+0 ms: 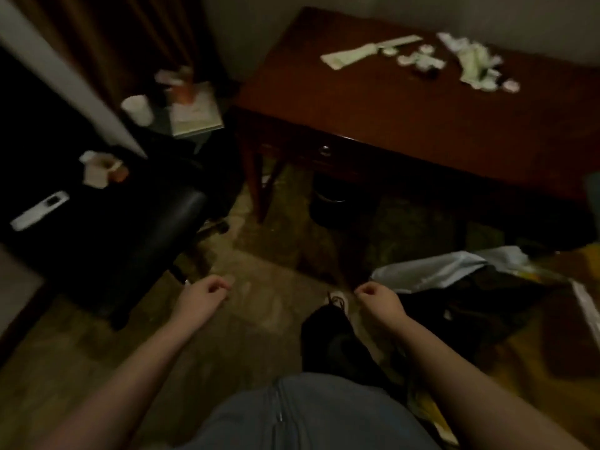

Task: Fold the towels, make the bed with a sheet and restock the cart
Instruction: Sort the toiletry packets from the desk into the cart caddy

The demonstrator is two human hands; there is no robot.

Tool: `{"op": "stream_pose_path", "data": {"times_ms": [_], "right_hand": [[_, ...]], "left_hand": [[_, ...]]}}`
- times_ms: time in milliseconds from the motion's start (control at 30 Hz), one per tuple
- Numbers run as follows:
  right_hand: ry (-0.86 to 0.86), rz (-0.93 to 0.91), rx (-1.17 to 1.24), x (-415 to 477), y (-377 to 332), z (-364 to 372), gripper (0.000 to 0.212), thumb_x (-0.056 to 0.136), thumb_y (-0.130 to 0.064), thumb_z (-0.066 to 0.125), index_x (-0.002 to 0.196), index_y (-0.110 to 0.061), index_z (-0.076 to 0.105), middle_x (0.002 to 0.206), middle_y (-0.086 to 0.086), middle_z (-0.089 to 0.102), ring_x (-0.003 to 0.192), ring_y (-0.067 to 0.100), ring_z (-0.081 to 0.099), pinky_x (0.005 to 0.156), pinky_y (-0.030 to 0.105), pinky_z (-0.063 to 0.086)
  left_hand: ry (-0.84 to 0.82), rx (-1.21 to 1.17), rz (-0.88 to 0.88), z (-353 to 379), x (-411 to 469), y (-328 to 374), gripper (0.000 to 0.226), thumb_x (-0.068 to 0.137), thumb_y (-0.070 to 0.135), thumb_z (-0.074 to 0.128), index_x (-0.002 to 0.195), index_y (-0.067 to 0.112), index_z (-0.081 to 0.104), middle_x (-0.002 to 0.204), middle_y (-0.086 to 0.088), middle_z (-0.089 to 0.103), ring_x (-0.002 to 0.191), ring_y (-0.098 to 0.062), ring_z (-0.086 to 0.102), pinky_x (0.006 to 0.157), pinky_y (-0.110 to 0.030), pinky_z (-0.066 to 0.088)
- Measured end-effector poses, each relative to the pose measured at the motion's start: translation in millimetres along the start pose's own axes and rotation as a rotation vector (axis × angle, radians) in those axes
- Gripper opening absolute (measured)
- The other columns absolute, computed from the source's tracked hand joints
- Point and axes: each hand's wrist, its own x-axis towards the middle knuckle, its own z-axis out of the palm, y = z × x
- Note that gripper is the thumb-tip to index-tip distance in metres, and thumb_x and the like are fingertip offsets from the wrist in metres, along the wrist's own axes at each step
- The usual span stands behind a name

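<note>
A dim hotel room is seen from above, looking down along a person's two bare forearms toward a patterned carpet. The left hand and the right hand hover over the floor, well apart. Each has its fingers loosely curled inward, and neither holds anything.

Just beyond the right hand, toward its outer side, a crumpled pale cloth lies heaped on the carpet. The blur makes it impossible to tell whether it is a sheet or a towel. It rests partly over dark clothing, and neither hand touches it.

Far ahead of the right hand stands a dark wooden desk with small white packets scattered on top. Ahead of the left hand, toward its outer side, is a black chair, with a white remote farther out on a dark surface. No bed or cart is in view.

The step in hand is probably picking up the pale cloth. It would go best if the right hand took a corner or hem rather than bunching the middle. The left hand could then cross over to find a second corner. Lifting the cloth clear of the dark clothing before shaking it flat should keep anything from tangling. In light this low, the edges may be easier to find by touch.
</note>
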Motion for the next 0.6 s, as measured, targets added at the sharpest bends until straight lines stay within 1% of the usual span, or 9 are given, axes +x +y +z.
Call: {"op": "stream_pose_path", "data": {"times_ms": [67,133,200,267,300,367,467,533,600], "right_hand": [[0.063,0.053,0.071,24,17,-21,0.023,0.097,-0.023,0.047,0.108,-0.013,0.065,0.103,0.005,0.065,0.097,0.022,0.06,0.078,0.031,0.046],[0.086,0.087,0.107,53,24,-43,0.024,0.097,-0.023,0.046,0.1,-0.009,0.066,0.097,0.012,0.067,0.091,0.025,0.061,0.073,0.032,0.045],[0.068,0.103,0.107,87,17,-75,0.021,0.097,-0.021,0.046,0.097,-0.011,0.065,0.093,0.011,0.066,0.086,0.023,0.061,0.073,0.032,0.047],[0.079,0.051,0.122,114,-6,-114,0.018,0.097,-0.017,0.047,0.104,-0.015,0.063,0.093,0.005,0.064,0.082,0.018,0.06,0.071,0.028,0.048],[0.097,0.002,0.117,126,-24,-136,0.018,0.096,-0.015,0.048,0.107,-0.016,0.063,0.093,0.003,0.063,0.081,0.017,0.059,0.068,0.027,0.047],[0.138,-0.085,0.102,146,-64,-180,0.017,0.095,-0.015,0.049,0.106,-0.019,0.063,0.093,0.002,0.063,0.076,0.017,0.059,0.064,0.027,0.045],[0.176,-0.204,0.123,169,-121,-223,0.016,0.092,-0.015,0.051,0.096,-0.026,0.061,0.09,0.003,0.066,0.061,0.011,0.052,0.053,0.023,0.039],[0.189,-0.262,0.14,186,-151,-242,0.018,0.09,-0.012,0.051,0.092,-0.027,0.06,0.088,0.006,0.068,0.057,0.008,0.049,0.051,0.018,0.035],[0.182,-0.304,0.172,202,-177,-257,0.019,0.091,-0.01,0.049,0.096,-0.024,0.062,0.087,0.009,0.066,0.057,0.008,0.049,0.046,0.011,0.034]], "left_hand": [[-0.092,0.026,0.062,25,33,43,0.025,0.089,0.01,0.056,0.074,0.029,0.058,0.083,-0.006,0.065,0.079,-0.022,0.06,0.069,-0.031,0.047],[-0.168,0.063,0.111,49,62,85,0.027,0.09,0.005,0.055,0.074,0.028,0.056,0.08,-0.005,0.064,0.071,-0.018,0.057,0.062,-0.026,0.041],[-0.216,0.087,0.131,69,89,128,0.027,0.09,0.006,0.055,0.075,0.028,0.057,0.075,-0.001,0.062,0.068,-0.015,0.056,0.064,-0.027,0.042],[-0.23,0.105,0.154,80,112,170,0.027,0.09,0.009,0.055,0.074,0.03,0.057,0.072,0.004,0.061,0.068,-0.013,0.057,0.065,-0.028,0.045],[-0.222,0.109,0.173,83,124,192,0.026,0.091,0.011,0.055,0.075,0.032,0.057,0.075,0.005,0.062,0.07,-0.013,0.059,0.066,-0.029,0.046],[-0.203,0.111,0.211,84,148,233,0.022,0.092,0.015,0.054,0.079,0.032,0.059,0.083,0.005,0.065,0.078,-0.014,0.062,0.07,-0.032,0.049],[-0.168,0.087,0.205,77,181,278,0.017,0.093,0.016,0.052,0.086,0.027,0.062,0.085,0.006,0.065,0.081,-0.018,0.062,0.071,-0.032,0.049],[-0.143,0.07,0.195,68,205,297,0.018,0.093,0.014,0.051,0.085,0.026,0.062,0.084,0.004,0.065,0.081,-0.023,0.062,0.07,-0.033,0.048],[-0.116,0.032,0.176,58,231,314,0.022,0.094,0.011,0.05,0.082,0.026,0.06,0.085,-0.001,0.065,0.079,-0.026,0.061,0.065,-0.032,0.045]]}}
